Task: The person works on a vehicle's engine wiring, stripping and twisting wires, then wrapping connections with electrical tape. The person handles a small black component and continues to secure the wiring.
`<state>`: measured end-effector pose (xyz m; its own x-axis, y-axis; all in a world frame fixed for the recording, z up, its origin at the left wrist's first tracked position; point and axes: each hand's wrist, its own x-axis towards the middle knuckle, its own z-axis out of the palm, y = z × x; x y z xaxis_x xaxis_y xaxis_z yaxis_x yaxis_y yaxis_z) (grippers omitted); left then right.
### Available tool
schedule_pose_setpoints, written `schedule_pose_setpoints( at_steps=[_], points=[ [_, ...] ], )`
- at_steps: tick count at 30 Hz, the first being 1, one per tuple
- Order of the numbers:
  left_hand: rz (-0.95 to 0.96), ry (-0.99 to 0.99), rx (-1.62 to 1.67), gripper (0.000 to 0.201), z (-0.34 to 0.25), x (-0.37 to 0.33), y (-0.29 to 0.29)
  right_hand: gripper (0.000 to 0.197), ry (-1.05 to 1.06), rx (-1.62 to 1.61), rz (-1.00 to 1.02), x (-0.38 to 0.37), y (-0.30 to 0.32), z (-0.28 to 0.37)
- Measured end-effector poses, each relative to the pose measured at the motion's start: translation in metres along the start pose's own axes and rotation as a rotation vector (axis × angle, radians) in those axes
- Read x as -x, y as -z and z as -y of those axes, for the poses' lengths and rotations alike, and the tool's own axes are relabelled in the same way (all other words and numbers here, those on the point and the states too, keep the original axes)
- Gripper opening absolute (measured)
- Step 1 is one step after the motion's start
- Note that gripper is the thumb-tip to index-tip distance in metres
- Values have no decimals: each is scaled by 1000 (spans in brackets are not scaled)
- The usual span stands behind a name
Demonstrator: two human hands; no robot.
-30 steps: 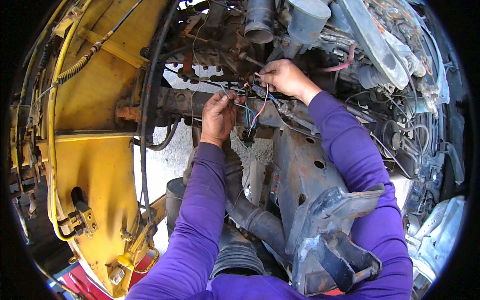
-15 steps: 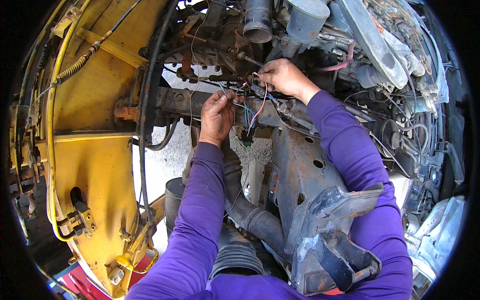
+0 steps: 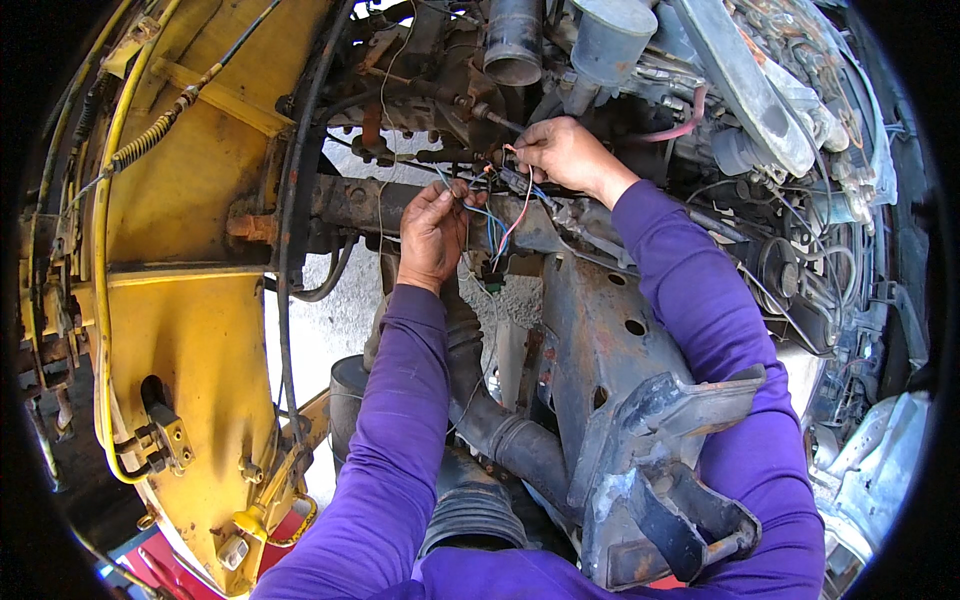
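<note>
Both my hands are raised over a loose bunch of thin coloured wires in the middle of the machinery. My left hand [image 3: 430, 232] is closed, thumb against fingers, pinching a blue-green wire [image 3: 443, 177]. To its right, my right hand [image 3: 565, 152] pinches the end of a red-and-pink wire [image 3: 529, 192] between thumb and forefinger. That wire curves down to meet several blue wires [image 3: 491, 228], which hang between the hands and gather at a small dark piece below. A grey connector [image 3: 517, 181] sits just under my right fingertips. The curled fingers partly hide the wire ends.
A yellow metal body [image 3: 190, 340] with hoses fills the left side. Below my right hand stands a rusty grey bracket [image 3: 585, 330] with holes. A ribbed black duct [image 3: 475, 500] lies near me, and engine parts with a pulley [image 3: 778, 268] crowd the right.
Almost nothing differs. Both hands keep their pinch on the wires, with only a very slight shift of the left hand and the view.
</note>
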<state>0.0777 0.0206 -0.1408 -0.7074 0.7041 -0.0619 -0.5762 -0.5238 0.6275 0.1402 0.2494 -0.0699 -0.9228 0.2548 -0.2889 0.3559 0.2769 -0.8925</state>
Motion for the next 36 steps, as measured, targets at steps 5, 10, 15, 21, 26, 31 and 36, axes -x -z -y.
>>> schedule_pose_setpoints(
  at_steps=[5, 10, 15, 21, 26, 31, 36],
  points=[
    [25, 4, 6, 13, 0, 0, 1, 17, 0, 28, -4, -1, 0, -1],
    [8, 7, 4, 15, -1, 0, 0, 17, 1, 29, -9, 1, 0, 1],
    [4, -34, 13, 19, 0, 0, 1, 16, -46, 39, -32, -1, 3, -3],
    [-46, -99, -50, 15, -16, -5, -1, 15, -123, -23, -11, 7, 4, 10],
    [19, 59, -99, 13, -30, -32, -3, 19, -60, 7, 114, 11, 4, 13],
    [44, 168, -154, 15, -29, -47, -8, 21, -40, 62, 145, 12, 5, 10],
    [134, 121, -114, 16, -25, -51, -5, 22, -82, 73, 168, 12, 6, 17]
  ],
)
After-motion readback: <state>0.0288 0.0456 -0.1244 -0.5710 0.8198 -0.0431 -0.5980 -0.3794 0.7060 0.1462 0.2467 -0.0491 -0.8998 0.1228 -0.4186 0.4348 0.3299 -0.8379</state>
